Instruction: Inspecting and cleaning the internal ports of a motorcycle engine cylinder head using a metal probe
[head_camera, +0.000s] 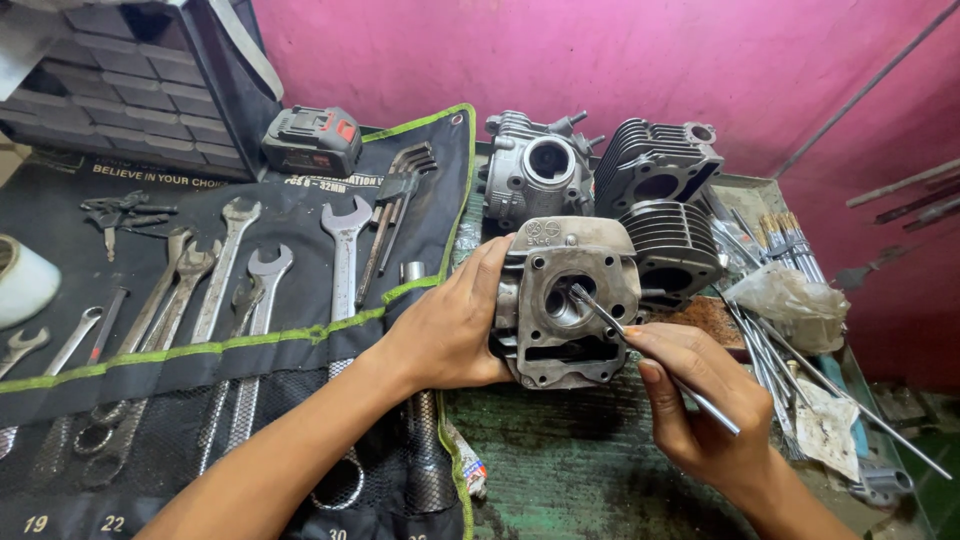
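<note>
1. While the left hand (452, 325) wraps around the side of the grey metal engine head (567, 300), it holds that part up on its edge, so the round hole faces the person.
2. That grip looks like it keeps the heavy part from tipping or sliding on the green worktop (580, 465).
3. The right hand (700, 400) pinches a thin metal rod (655, 360) like a pencil, with fingers closed on it.
4. The rod's tip sits inside the round hole in the middle of the engine head, so a pencil grip probably helps aim it.
5. Behind the engine head stand more engine parts: a grey one with a round opening (540, 165) and two dark ones with fins (665, 205), out of the way but near.
6. On the left lies a black tool roll (200, 330) with wrenches (345, 260) in a row, easy to see and grab.
7. A black battery pack (312, 140) rests at the top of the roll.
8. More thin rods (780, 350) lie in a bunch on the right, close to the right hand.
</note>
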